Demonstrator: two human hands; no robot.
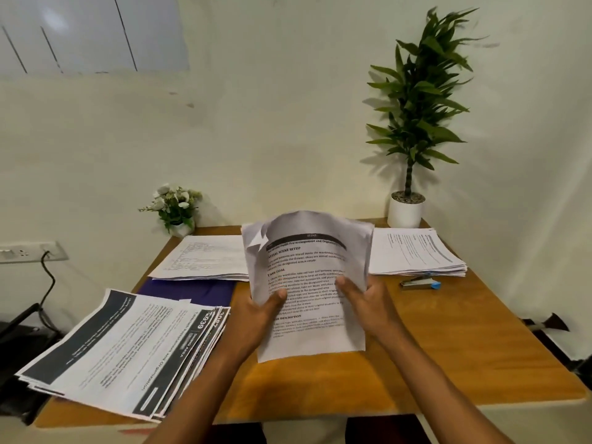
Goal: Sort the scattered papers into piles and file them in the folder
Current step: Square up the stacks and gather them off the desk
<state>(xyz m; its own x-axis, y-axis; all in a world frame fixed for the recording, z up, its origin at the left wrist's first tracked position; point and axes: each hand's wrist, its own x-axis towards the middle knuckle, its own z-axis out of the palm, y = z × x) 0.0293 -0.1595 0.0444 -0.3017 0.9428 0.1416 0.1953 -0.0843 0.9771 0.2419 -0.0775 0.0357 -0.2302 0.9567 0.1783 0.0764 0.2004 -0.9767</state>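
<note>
A pale wall backs a small wooden tabletop [448, 363] set into a corner. At the near left, a fanned pile of printed sheets [128, 354] hangs over the tabletop's edge. Behind it a dark blue folder [189, 290] lies flat, partly covered by that pile and by a second, neater pile [208, 257] at the back, near a small pot of white flowers [176, 206].

In the middle, the left hand [266, 312] grips the left edge of a sheaf of papers [307, 277] with its thumb across the print, and the right hand [362, 302] clamps the right edge the same way. The sheaf is held up off the wood, its top corners curling forward. To the right lie a third pile [413, 251] and a stapler [419, 283], below a tall potted plant [407, 206].

The floppy sheaf may buckle or shed loose pages, since it is gripped only low down. The overhanging pile looks likeliest to slide to the floor if an arm brushes it, and pulling the folder free could drag both piles resting on it.
</note>
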